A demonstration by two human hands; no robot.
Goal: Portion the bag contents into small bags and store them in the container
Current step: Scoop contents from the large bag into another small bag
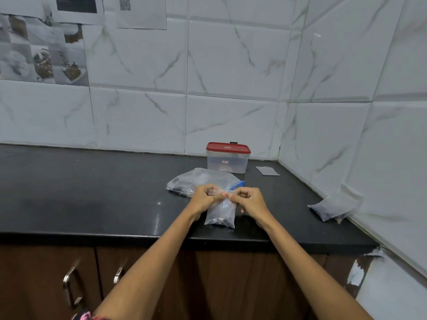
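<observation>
Both hands are closed on the top edge of a small bag (220,213): the left hand (206,197) and the right hand (249,200) each pinch the mouth between thumb and fingers, with the bag standing on the near part of the desk (92,192) and dark contents settled at its bottom. Whether the seal is fully pressed along its length cannot be told, since the strip is hidden by the fingers.

Just behind the hands the large bag (198,181) lies on its side, its blue-edged mouth turned to the right. The container (227,159), with its red lid (228,147) on, stands farther back near the wall. A second filled bag (332,207) leans against the right wall, and a flat empty bag (267,170) lies to the right of the container.

A spill is judged the main risk: if a gap is left in the seal, contents could leak once the small bag is tipped or dropped into the container. The large bag could also be nudged by a wrist and shed contents from its mouth, if that is unsealed. The lid must be taken off before storing.
</observation>
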